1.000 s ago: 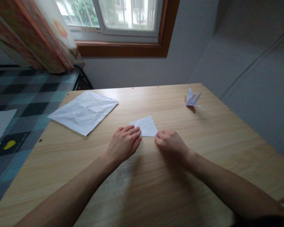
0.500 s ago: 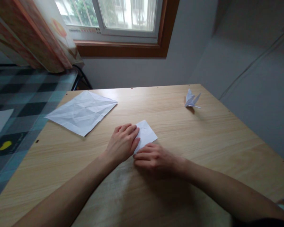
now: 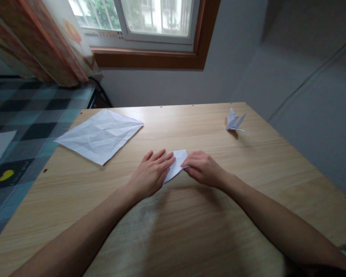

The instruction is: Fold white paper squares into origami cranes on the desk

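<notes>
A small folded piece of white paper (image 3: 177, 163) lies near the middle of the wooden table (image 3: 248, 173). My left hand (image 3: 151, 173) rests flat on the paper's left part, fingers stretched out and pressing down. My right hand (image 3: 203, 169) sits at the paper's right edge, its fingertips pinched on the flap there. Most of the paper is hidden under the two hands.
A large creased white sheet (image 3: 99, 132) lies unfolded at the table's back left. A finished white paper crane (image 3: 234, 121) stands at the back right. Beyond the table's left edge is a checked bedcover (image 3: 23, 123); a curtain (image 3: 46, 38) and a window (image 3: 144, 23) lie behind.
My right hand slid from the paper's near edge up to its right side, and the paper now looks narrower. My left hand stayed pressed on the left part.
</notes>
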Available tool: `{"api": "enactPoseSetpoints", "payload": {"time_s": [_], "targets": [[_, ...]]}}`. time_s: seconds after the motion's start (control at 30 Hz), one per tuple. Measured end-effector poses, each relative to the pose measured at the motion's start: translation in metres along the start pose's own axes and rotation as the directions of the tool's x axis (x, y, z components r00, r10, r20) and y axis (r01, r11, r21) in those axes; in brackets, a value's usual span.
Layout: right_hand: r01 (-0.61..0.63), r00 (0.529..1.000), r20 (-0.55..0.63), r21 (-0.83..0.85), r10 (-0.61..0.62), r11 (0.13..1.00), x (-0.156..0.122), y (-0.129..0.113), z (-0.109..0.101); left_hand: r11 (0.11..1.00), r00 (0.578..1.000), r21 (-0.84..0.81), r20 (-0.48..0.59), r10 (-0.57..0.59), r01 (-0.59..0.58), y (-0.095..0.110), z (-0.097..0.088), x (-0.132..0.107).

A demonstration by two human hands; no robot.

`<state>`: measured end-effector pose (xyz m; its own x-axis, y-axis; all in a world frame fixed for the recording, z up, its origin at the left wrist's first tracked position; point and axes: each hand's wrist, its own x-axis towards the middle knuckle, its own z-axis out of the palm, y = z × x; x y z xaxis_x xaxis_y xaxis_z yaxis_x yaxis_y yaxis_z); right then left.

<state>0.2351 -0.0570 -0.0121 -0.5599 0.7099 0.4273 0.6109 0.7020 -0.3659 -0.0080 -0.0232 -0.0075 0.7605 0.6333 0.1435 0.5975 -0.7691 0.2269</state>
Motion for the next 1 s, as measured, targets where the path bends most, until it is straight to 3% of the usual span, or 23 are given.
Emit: {"api": "enactPoseSetpoints", "payload": {"time_s": [0.13,0.3,0.37,0.43,0.5,0.57,0.73,1.0], "targets": [[-0.166,0.984,-0.07,0.005,0.166,0.986,0.006,-0.006,0.006,0.999,0.999,-0.022,0.033,-0.028,0.029,0.002,-0.003,0.001],[-0.222,0.973,-0.107,-0.218,0.202,0.95,0.01,-0.012,0.008,1.0,0.999,0.026,0.046,-0.007,0.006,0.005,-0.005,0.001],[-0.141,0.99,-0.069,-0.348,0.125,0.927,0.009,-0.016,0.007,0.998,0.999,0.056,0.04,-0.004,0.002,0.005,-0.003,0.001],[0.02,0.999,0.055,-0.424,0.004,0.905,0.006,-0.023,0.008,0.997,0.999,0.082,0.031,-0.005,0.002,0.006,-0.002,0.001],[0.141,0.983,0.17,-0.417,-0.075,0.898,0.004,-0.032,0.01,0.995,1.0,0.098,0.023,0.001,-0.003,0.006,0.0,0.0],[0.154,0.975,0.208,-0.396,-0.074,0.905,0.004,-0.04,0.012,0.994,1.0,0.105,0.019,0.005,-0.007,0.006,0.0,0.0],[0.05,0.967,0.251,-0.379,0.05,0.924,0.003,-0.047,0.008,0.995,0.999,0.1,0.032,-0.001,-0.003,0.004,0.001,-0.001],[-0.183,0.946,0.16,-0.449,0.28,0.875,-0.006,-0.023,-0.002,0.995,0.999,0.097,0.035,0.005,-0.009,0.001,0.002,-0.003]]}}
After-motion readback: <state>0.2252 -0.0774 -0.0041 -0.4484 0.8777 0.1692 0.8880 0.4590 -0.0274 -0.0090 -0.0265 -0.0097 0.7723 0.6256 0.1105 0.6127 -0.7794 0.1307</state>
